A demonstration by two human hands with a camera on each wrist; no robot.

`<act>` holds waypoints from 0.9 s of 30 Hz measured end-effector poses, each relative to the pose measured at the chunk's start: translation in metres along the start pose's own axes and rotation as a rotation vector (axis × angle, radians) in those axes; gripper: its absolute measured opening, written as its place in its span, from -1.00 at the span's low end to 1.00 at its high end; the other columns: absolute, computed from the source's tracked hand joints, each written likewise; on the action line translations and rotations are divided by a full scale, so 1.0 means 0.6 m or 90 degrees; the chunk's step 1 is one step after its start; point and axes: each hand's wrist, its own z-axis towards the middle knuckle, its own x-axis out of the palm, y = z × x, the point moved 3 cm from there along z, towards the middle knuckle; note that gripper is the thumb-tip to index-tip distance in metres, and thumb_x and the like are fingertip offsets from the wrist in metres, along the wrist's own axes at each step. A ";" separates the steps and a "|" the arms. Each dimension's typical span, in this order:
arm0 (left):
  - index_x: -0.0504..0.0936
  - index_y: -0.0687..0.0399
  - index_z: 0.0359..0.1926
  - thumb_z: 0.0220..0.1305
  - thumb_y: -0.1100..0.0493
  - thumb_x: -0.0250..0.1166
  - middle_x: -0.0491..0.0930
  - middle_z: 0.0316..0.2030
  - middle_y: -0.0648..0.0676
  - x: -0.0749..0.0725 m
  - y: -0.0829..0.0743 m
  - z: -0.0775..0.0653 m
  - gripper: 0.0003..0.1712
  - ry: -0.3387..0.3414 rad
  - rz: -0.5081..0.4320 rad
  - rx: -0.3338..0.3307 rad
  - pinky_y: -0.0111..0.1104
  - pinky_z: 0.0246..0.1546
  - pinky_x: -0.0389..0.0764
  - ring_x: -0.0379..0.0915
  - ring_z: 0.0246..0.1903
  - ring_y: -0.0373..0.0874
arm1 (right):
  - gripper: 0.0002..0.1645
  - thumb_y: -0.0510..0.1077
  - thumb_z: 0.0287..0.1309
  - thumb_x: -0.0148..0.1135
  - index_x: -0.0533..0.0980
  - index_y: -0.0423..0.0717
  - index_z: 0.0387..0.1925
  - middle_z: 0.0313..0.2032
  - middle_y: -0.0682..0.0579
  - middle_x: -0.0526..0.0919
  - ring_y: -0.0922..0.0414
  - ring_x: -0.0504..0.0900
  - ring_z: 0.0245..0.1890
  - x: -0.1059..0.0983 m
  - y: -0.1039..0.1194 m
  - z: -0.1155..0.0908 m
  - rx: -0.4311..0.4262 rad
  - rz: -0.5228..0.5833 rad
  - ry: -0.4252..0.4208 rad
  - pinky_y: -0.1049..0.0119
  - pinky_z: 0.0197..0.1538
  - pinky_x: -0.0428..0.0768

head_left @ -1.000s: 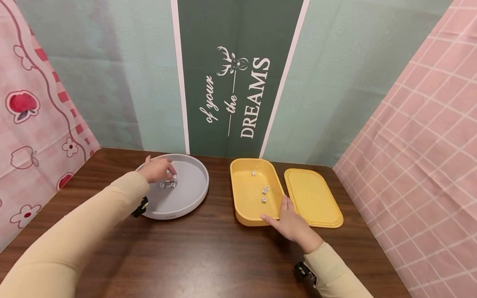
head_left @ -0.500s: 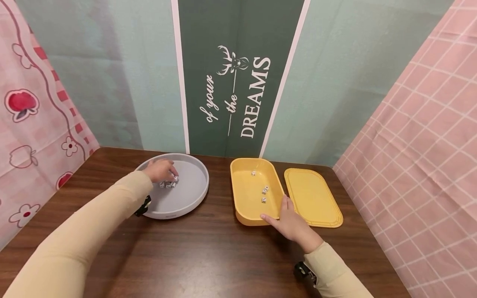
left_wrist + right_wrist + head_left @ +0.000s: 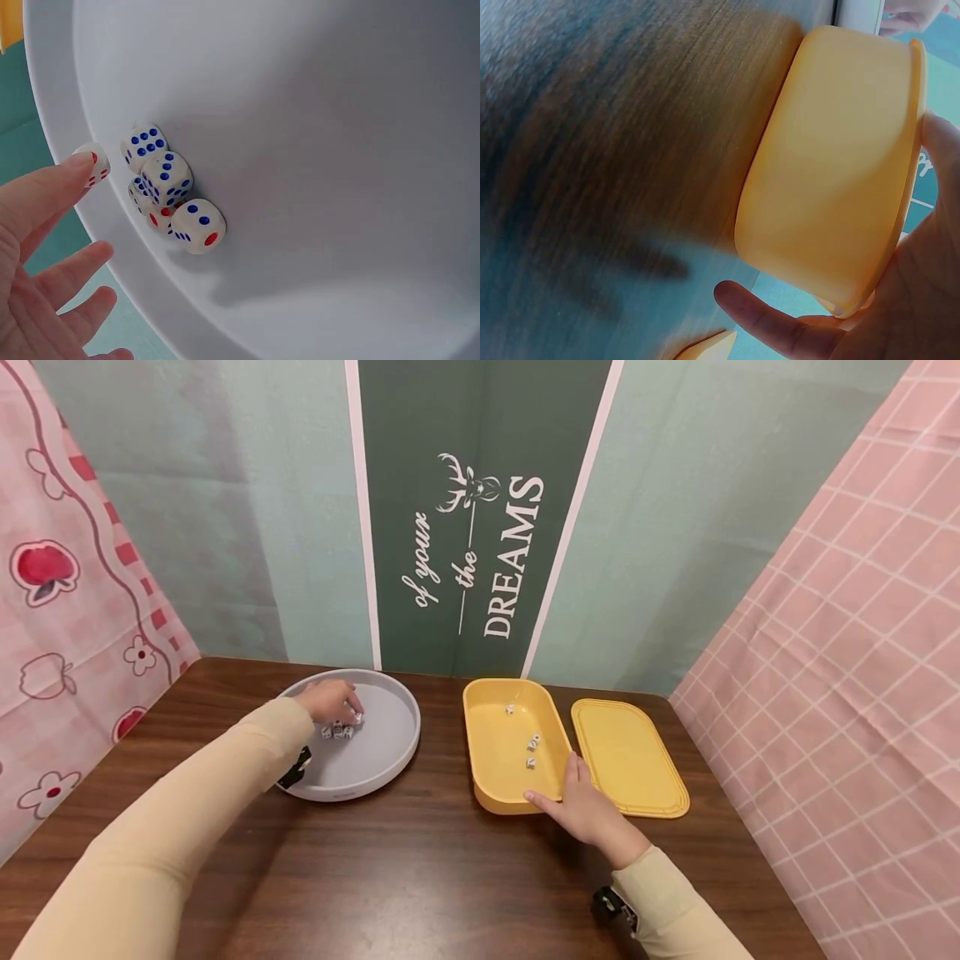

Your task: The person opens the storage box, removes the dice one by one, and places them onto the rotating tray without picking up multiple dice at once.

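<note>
Dice (image 3: 532, 743) lie inside the box (image 3: 491, 735) on the desk (image 3: 420, 860). Left of the box is a tray (image 3: 382, 743) containing clustered dice (image 3: 166, 178); over it, the left hand (image 3: 327, 700) has another die (image 3: 94, 165) in its fingers (image 3: 45, 191). Right of the box lies a lid (image 3: 632, 757). The right hand (image 3: 588, 810) touches the box's near right corner; behind the box hangs a cloth (image 3: 465, 410).

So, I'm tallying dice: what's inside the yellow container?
The yellow container holds white dice, apparently four, two close together. The right hand hides part of its near right corner.
</note>
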 end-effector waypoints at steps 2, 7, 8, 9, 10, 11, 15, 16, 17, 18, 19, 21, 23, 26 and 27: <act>0.72 0.16 -0.20 0.12 0.23 0.32 0.48 0.04 0.33 0.000 0.001 0.003 -0.79 0.001 0.002 -0.001 0.24 0.10 0.09 0.41 0.01 0.19 | 0.39 0.55 0.02 -0.08 -0.27 -0.51 0.34 0.35 -0.45 -0.15 -0.31 0.20 0.24 -0.001 0.000 0.000 0.001 0.001 0.002 -0.14 0.14 0.31; 0.72 0.16 -0.20 0.12 0.24 0.31 0.51 0.00 0.30 0.001 0.002 0.006 -0.80 0.003 0.003 -0.006 0.21 0.08 0.15 0.45 -0.06 0.13 | 0.38 0.55 0.03 -0.08 -0.27 -0.52 0.34 0.35 -0.46 -0.15 -0.31 0.22 0.23 -0.003 0.001 0.000 0.000 -0.001 0.003 -0.14 0.13 0.33; 0.72 0.16 -0.20 0.11 0.24 0.31 0.52 -0.02 0.28 0.001 0.002 0.005 -0.80 0.003 0.005 -0.006 0.19 0.07 0.17 0.46 -0.09 0.11 | 0.38 0.55 0.03 -0.08 -0.26 -0.52 0.34 0.35 -0.46 -0.15 -0.31 0.22 0.23 -0.003 0.001 0.000 -0.001 -0.001 0.002 -0.14 0.13 0.33; 0.72 0.16 -0.20 0.11 0.25 0.31 0.53 -0.04 0.27 0.001 0.002 0.005 -0.79 0.003 0.006 -0.006 0.18 0.06 0.19 0.47 -0.11 0.09 | 0.39 0.55 0.02 -0.08 -0.27 -0.52 0.34 0.35 -0.46 -0.15 -0.31 0.22 0.23 -0.003 0.001 -0.001 -0.001 -0.002 0.001 -0.13 0.13 0.33; 0.72 0.17 -0.20 0.11 0.25 0.31 0.55 -0.06 0.25 0.001 0.001 0.005 -0.79 0.004 0.006 -0.004 0.17 0.05 0.21 0.47 -0.14 0.07 | 0.39 0.56 0.02 -0.08 -0.26 -0.52 0.34 0.35 -0.46 -0.15 -0.31 0.22 0.23 -0.003 0.001 -0.001 -0.001 -0.002 0.000 -0.13 0.13 0.33; 0.71 0.17 -0.20 0.10 0.25 0.31 0.56 -0.08 0.24 0.001 0.001 0.005 -0.79 0.006 0.004 -0.003 0.17 0.04 0.21 0.47 -0.15 0.06 | 0.40 0.56 0.02 -0.09 -0.26 -0.52 0.34 0.35 -0.45 -0.15 -0.31 0.21 0.24 -0.003 0.001 -0.001 -0.001 -0.002 -0.001 -0.13 0.13 0.33; 0.71 0.19 -0.20 0.09 0.27 0.32 0.60 -0.13 0.21 0.001 -0.001 0.005 -0.78 0.021 0.004 0.001 0.12 0.01 0.29 0.49 -0.18 0.04 | 0.39 0.56 0.01 -0.09 -0.26 -0.51 0.35 0.35 -0.45 -0.13 -0.30 0.23 0.23 -0.003 0.001 0.000 -0.002 -0.007 -0.004 -0.12 0.12 0.34; 0.71 0.19 -0.20 0.08 0.27 0.32 0.60 -0.13 0.21 0.001 -0.002 0.005 -0.78 0.026 0.006 0.002 0.11 0.00 0.30 0.49 -0.18 0.04 | 0.39 0.56 0.02 -0.08 -0.25 -0.51 0.35 0.35 -0.45 -0.13 -0.30 0.23 0.23 -0.003 0.001 0.000 -0.002 -0.008 -0.005 -0.12 0.12 0.35; 0.70 0.19 -0.20 0.08 0.28 0.31 0.60 -0.14 0.21 0.001 -0.001 0.005 -0.78 0.030 0.009 0.003 0.13 -0.01 0.30 0.49 -0.17 0.05 | 0.39 0.56 0.02 -0.08 -0.25 -0.51 0.35 0.35 -0.45 -0.12 -0.29 0.24 0.23 -0.004 0.001 0.000 -0.001 -0.010 -0.006 -0.11 0.11 0.36; 0.70 0.19 -0.19 0.08 0.29 0.31 0.60 -0.14 0.21 0.001 -0.001 0.006 -0.78 0.032 0.014 0.003 0.10 -0.01 0.32 0.50 -0.17 0.05 | 0.38 0.55 0.02 -0.08 -0.24 -0.52 0.34 0.35 -0.46 -0.12 -0.29 0.25 0.22 -0.004 0.002 0.000 -0.002 -0.011 -0.007 -0.11 0.11 0.36; 0.70 0.19 -0.19 0.08 0.29 0.31 0.60 -0.13 0.21 0.000 -0.001 0.007 -0.77 0.033 0.017 0.006 0.09 -0.01 0.34 0.50 -0.17 0.05 | 0.37 0.54 0.03 -0.07 -0.25 -0.52 0.34 0.35 -0.46 -0.12 -0.29 0.26 0.22 -0.004 0.002 -0.001 -0.002 -0.011 -0.008 -0.11 0.10 0.37; 0.70 0.21 -0.18 0.08 0.30 0.30 0.60 -0.13 0.22 -0.003 -0.002 0.009 -0.77 0.027 0.024 0.019 0.05 0.00 0.37 0.51 -0.14 0.07 | 0.35 0.52 0.05 -0.05 -0.24 -0.52 0.34 0.34 -0.46 -0.11 -0.29 0.27 0.21 -0.004 0.003 -0.001 -0.002 -0.011 -0.010 -0.11 0.10 0.37; 0.69 0.23 -0.16 0.10 0.31 0.29 0.60 -0.12 0.23 -0.008 -0.005 0.012 -0.76 0.020 0.019 0.027 -0.02 0.01 0.40 0.50 -0.09 0.10 | 0.34 0.50 0.06 -0.04 -0.24 -0.53 0.34 0.34 -0.46 -0.11 -0.30 0.27 0.20 -0.004 0.004 -0.002 -0.002 -0.010 -0.011 -0.11 0.10 0.37; 0.67 0.24 -0.12 0.13 0.30 0.28 0.57 -0.06 0.27 -0.017 -0.014 0.016 -0.74 0.015 -0.005 0.023 -0.05 0.02 0.41 0.44 0.00 0.17 | 0.35 0.51 0.06 -0.05 -0.24 -0.53 0.34 0.34 -0.46 -0.11 -0.30 0.28 0.20 -0.004 0.004 -0.002 -0.001 -0.010 -0.009 -0.11 0.09 0.38; 0.66 0.25 -0.10 0.14 0.29 0.28 0.55 -0.03 0.28 -0.021 -0.018 0.018 -0.73 0.015 -0.013 0.020 -0.03 0.03 0.40 0.41 0.02 0.18 | 0.36 0.52 0.05 -0.05 -0.24 -0.52 0.34 0.34 -0.46 -0.11 -0.30 0.29 0.20 -0.004 0.004 -0.002 -0.001 -0.010 -0.008 -0.11 0.09 0.38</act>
